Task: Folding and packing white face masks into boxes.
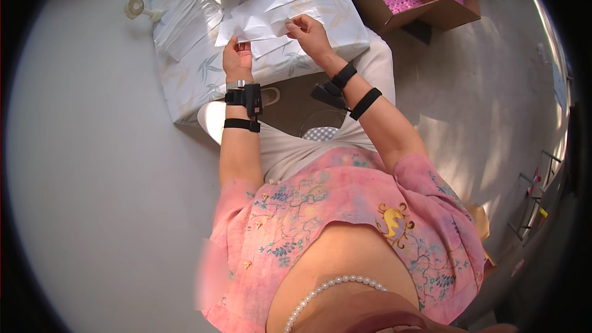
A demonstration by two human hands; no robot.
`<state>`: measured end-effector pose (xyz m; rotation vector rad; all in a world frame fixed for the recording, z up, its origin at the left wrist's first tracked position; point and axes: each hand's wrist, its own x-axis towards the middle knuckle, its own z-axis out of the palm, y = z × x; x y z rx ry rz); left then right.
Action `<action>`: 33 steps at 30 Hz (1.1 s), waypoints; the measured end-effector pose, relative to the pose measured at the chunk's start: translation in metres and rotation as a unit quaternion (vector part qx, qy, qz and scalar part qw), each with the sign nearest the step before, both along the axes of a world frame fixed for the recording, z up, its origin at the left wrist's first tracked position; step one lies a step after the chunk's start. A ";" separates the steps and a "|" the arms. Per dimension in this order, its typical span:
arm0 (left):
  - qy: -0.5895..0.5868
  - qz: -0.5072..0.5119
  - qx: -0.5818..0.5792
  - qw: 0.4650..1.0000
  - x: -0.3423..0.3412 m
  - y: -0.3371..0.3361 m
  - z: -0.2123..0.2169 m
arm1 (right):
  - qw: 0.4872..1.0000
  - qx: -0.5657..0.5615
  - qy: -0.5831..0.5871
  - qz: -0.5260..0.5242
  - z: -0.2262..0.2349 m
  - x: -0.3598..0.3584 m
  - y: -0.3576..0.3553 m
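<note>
Across from me, the left hand (238, 57) and right hand (313, 38) have their fingers closed on a thin white sheet (258, 27) — it spans between them above the leaf-patterned worktop (206, 80), near a white pile (188, 26).

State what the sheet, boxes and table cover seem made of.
Sheet: probably paper or plastic film, white, smooth-looking, with soft creases. Boxes: likely cardboard, matte brown with stiff, straight edges. Table cover: fabric or vinyl, unclear which; leaf-printed, bending over the edge.
</note>
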<state>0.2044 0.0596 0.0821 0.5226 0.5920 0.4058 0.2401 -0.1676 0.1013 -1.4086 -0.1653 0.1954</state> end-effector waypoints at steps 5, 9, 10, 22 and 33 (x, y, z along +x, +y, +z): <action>-0.002 0.003 0.007 1.000 -0.048 -0.014 0.010 | 1.000 0.021 -0.001 0.006 0.004 -0.027 -0.004; -0.036 -0.004 0.021 0.999 -0.064 -0.004 0.012 | 1.000 0.001 0.003 0.022 0.011 -0.034 -0.004; -0.038 0.003 0.024 0.999 -0.067 0.002 0.009 | 0.999 -0.013 0.017 0.044 0.015 -0.035 -0.005; 0.068 0.065 0.072 0.993 -0.078 0.013 -0.011 | 0.991 -0.011 0.127 0.028 -0.052 -0.015 0.012; 0.262 0.066 0.267 0.925 -0.107 0.045 -0.029 | 0.973 -0.206 0.091 0.058 -0.043 -0.017 0.033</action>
